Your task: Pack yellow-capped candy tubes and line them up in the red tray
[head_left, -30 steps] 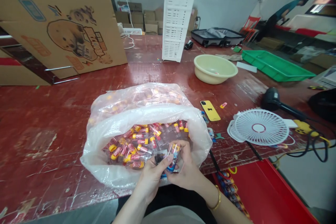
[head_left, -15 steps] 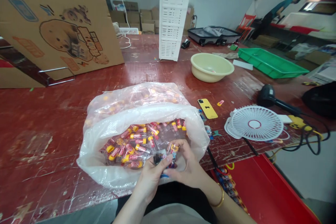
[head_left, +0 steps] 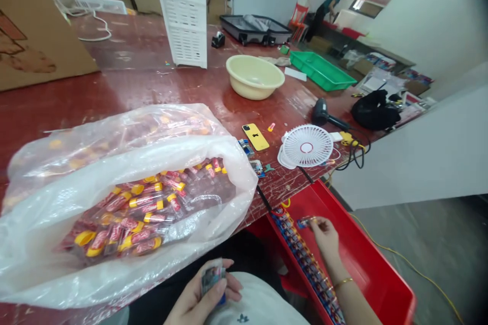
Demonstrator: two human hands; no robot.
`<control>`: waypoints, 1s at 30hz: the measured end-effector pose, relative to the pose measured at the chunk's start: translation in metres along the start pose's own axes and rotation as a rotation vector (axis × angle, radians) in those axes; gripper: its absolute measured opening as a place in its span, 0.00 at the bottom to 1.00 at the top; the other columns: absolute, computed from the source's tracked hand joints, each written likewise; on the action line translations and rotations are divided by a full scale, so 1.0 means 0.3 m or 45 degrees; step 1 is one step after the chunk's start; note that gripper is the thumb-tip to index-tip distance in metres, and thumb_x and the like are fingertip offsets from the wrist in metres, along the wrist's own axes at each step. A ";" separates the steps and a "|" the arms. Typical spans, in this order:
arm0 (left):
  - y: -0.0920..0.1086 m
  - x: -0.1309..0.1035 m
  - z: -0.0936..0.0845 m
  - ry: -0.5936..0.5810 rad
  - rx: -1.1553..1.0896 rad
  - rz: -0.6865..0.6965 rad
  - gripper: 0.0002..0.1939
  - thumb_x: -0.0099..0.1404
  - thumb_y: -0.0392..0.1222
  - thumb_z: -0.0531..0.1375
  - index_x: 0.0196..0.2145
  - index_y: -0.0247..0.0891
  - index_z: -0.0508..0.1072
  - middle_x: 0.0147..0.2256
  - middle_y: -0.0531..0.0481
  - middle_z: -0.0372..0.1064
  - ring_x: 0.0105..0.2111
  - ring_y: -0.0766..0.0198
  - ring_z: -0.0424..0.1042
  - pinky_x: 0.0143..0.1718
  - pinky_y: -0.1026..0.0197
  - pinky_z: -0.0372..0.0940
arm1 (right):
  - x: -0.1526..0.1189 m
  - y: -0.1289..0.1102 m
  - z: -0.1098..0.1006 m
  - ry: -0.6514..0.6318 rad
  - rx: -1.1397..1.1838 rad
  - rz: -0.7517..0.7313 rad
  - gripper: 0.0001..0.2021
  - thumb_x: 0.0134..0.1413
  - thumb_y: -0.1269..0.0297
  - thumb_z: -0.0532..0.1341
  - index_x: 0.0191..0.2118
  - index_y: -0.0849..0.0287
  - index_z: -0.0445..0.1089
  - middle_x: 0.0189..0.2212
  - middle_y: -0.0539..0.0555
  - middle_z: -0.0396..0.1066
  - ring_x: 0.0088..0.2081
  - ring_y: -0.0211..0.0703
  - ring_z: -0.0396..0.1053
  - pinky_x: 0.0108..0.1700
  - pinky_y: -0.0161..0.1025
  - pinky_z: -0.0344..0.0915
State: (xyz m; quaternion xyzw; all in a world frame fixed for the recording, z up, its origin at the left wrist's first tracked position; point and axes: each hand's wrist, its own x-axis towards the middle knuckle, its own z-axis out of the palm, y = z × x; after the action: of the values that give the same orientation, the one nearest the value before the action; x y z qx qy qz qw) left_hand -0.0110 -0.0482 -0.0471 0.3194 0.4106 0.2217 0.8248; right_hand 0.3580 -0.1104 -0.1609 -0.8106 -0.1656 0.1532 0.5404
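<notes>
Right fingers (head_left: 324,226) moved over bin (head_left: 368,259), pinching blurred tube (head_left: 304,222), left fingers (head_left: 209,298) holding obscured packaging (head_left: 212,275)

From where I stand, a small clear tube with a blue printed wrap (head_left: 305,222) is pinched at one end in the right hand's (head_left: 326,236) fingertips, lying nearly level within the outline of a long red plastic tray (head_left: 366,259), towards its far end. Just beside it, a tight row of similar blue-wrapped tubes (head_left: 305,264) follows the tray's left edge. A thin stack of clear, dark-printed plastic sleeves (head_left: 212,278) sits tilted in the left hand (head_left: 202,292), under the thumb.
</notes>
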 end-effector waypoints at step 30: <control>0.184 -0.054 -0.140 0.840 -0.222 0.326 0.15 0.43 0.46 0.72 0.25 0.33 0.76 0.20 0.50 0.74 0.19 0.65 0.70 0.20 0.66 0.66 | -0.676 -0.572 0.871 -1.430 -0.131 -0.900 0.15 0.43 0.85 0.57 0.31 0.55 0.61 0.27 0.50 0.65 0.38 0.48 0.66 0.42 0.43 0.63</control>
State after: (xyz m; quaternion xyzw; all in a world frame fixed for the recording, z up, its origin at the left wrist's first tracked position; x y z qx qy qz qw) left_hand -0.0600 -0.0054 -0.0186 0.2080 0.5907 0.4485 0.6377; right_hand 0.0465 0.0792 -0.0842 -0.5293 -0.6850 0.3575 0.3504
